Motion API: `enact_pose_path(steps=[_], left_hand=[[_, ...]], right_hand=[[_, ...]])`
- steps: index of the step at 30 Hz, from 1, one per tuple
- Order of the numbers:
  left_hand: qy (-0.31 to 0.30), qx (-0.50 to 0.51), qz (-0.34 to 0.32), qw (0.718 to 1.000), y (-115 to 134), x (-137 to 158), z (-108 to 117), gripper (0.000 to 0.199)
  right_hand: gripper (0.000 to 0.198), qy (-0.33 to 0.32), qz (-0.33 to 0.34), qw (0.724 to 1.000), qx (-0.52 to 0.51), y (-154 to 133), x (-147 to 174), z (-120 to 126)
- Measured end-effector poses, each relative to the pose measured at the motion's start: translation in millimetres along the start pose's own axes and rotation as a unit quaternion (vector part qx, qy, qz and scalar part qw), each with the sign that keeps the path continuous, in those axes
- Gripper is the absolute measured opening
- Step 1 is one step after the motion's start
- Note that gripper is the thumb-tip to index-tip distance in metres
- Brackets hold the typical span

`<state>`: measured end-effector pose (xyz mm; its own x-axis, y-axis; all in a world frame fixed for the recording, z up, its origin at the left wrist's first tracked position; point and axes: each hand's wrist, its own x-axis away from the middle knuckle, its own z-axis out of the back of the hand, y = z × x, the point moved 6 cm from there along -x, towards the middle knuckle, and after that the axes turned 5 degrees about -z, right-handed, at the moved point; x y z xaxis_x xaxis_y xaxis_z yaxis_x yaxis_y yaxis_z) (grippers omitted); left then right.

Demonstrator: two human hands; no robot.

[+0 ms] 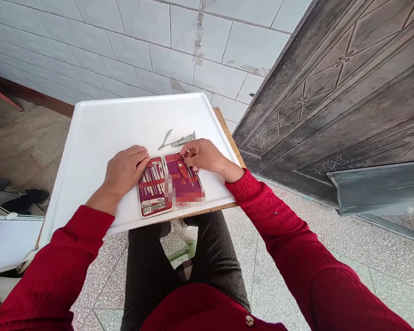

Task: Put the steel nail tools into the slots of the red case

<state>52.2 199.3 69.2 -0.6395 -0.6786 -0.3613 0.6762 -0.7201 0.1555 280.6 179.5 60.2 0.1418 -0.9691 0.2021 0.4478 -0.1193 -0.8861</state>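
A red manicure case (169, 203) lies unfolded on the white board. Its left half holds several slim metal tools (153, 179) under a strap, with nail clippers (153, 205) below them. My left hand (126, 170) is closed at the upper left edge of the case, fingers together and thumb on the rim. Over the upper part of the right half, my right hand (205, 155) pinches a thin metal manicure tool, mostly hidden by the fingers. Beneath it sits a red snap flap (182, 169). Cuticle nippers (165, 139) and another nail clipper (184, 140) lie beyond the case.
The white board (100, 128) has a raised rim and rests on a wooden top (227, 133). A tiled wall (134, 55) stands behind it, a dark patterned metal door (331, 92) on the right. My legs (214, 253) are under the near edge.
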Motion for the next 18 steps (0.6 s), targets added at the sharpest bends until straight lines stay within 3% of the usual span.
enact_pose_path(steps=[8,14,18], left_hand=[[0.004,-0.001,0.005,1.0,0.3,0.4,0.0,0.038],[0.012,-0.001,0.001,1.0,0.5,1.7,1.2,0.037],[0.013,-0.001,-0.004,1.0,1.9,0.7,2.3,0.039]], right_hand=[[0.014,0.049,0.072,0.988,0.126,-14.0,7.3,2.0],[0.016,0.04,0.064,0.98,0.186,-19.3,11.2,0.8],[0.011,0.072,0.072,0.98,0.173,-15.7,7.8,10.6]])
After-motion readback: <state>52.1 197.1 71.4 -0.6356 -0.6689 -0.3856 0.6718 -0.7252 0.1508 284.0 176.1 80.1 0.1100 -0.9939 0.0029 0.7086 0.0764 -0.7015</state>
